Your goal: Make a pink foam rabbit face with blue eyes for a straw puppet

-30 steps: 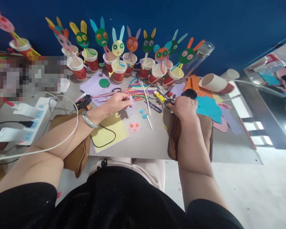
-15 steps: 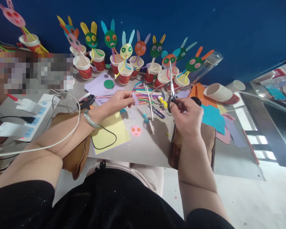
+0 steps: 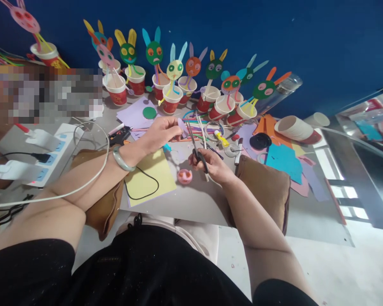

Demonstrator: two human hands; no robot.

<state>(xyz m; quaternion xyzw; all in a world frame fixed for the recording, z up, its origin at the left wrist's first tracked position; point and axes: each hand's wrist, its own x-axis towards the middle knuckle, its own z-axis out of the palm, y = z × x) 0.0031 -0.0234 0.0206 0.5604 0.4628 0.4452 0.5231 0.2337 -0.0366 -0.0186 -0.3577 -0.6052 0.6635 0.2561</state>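
Between the thumb and fingers of my left hand (image 3: 166, 131) is a small piece of purple paper (image 3: 181, 126). My right hand (image 3: 212, 163) is closed around the black handles of a pair of scissors (image 3: 193, 142), whose blades point up toward the purple paper. Whether the blades touch the paper I cannot tell. On the table just below lies a round pink paper face (image 3: 184, 176) with orange eyes. Under my left wrist is a sheet of yellow paper (image 3: 151, 178) with a black cord on it.
Red paper cups (image 3: 171, 98) holding paper rabbit figures line the back. Coloured sticks (image 3: 147, 131), a yellow tube (image 3: 221, 138), a black round lid (image 3: 260, 141) and blue paper (image 3: 284, 163) lie about. Brown cushions (image 3: 264, 185) sit under the arms; a white power strip (image 3: 55, 155) is at left.
My right hand has moved left and down with the scissors, bringing the blades close to the purple paper. My left hand keeps hold of the paper. The view has shifted slightly.
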